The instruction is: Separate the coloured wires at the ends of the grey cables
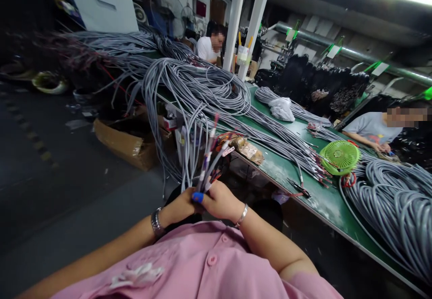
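Close in front of my body, my left hand (184,205) and my right hand (221,201) meet around a bunch of grey cables (205,175). Both hands are closed on it. The cable ends point up and away from me, with white sleeves and thin red and dark wires showing at the tips. A blue covering (197,197) is on my right thumb. The grey lengths run from my hands toward the large looped cable bundle (202,81) on the bench. Beside the ends, at the bench edge, lies a brown taped lump (248,149).
The green bench (270,166) carries more cable bundles, a green fan (340,157), dark pliers (299,187) and a white plastic bag (281,109). A large cable coil (401,204) lies right. A cardboard box (130,144) stands on the floor. Two co-workers sit across the bench.
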A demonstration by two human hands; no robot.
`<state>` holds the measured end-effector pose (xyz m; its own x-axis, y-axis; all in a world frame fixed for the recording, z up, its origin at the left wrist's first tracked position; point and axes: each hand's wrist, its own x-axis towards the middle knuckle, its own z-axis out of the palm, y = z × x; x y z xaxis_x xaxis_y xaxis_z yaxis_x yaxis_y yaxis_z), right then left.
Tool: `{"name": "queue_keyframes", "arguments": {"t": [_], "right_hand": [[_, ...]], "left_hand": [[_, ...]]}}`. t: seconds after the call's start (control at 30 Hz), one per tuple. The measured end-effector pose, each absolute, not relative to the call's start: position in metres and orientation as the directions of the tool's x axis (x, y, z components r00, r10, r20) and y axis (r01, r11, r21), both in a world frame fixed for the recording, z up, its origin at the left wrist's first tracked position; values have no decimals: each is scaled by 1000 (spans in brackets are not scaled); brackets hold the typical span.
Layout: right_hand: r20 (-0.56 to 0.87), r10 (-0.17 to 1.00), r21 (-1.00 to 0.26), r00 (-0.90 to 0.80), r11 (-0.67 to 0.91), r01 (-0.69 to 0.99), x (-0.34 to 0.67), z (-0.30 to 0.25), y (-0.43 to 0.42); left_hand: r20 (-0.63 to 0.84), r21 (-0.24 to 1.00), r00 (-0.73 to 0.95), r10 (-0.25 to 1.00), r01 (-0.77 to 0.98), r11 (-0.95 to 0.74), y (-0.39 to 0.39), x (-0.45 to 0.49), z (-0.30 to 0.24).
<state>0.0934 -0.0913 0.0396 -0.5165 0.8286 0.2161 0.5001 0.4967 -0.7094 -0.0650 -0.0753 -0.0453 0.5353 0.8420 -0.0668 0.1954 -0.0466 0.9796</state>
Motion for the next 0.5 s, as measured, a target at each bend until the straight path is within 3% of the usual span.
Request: {"name": "queue_keyframes", "arguments": {"t": [0.2, 0.27, 0.33, 0.4, 0.5], "right_hand": [[116, 701, -791, -704, 494, 361, 131, 57, -76], [124, 740, -774, -661, 489, 402, 159, 68, -59], [148, 840, -635, -522, 485, 601, 189, 79, -37], [188, 935, -379, -300, 351, 856, 216, 89, -10], [222, 962, -43, -158, 172, 984, 243, 96, 29]], "left_hand": [[-109, 985, 521, 847, 174, 20, -76, -68, -28], [-107, 994, 486, 868, 76, 80, -76, -79, -27], [-85, 986, 453, 887, -89, 140, -77, -95, -31], [-53, 963, 445, 894, -216, 164, -79, -113, -38], [-72, 950, 390, 918, -255, 182, -81, -132, -50]]}}
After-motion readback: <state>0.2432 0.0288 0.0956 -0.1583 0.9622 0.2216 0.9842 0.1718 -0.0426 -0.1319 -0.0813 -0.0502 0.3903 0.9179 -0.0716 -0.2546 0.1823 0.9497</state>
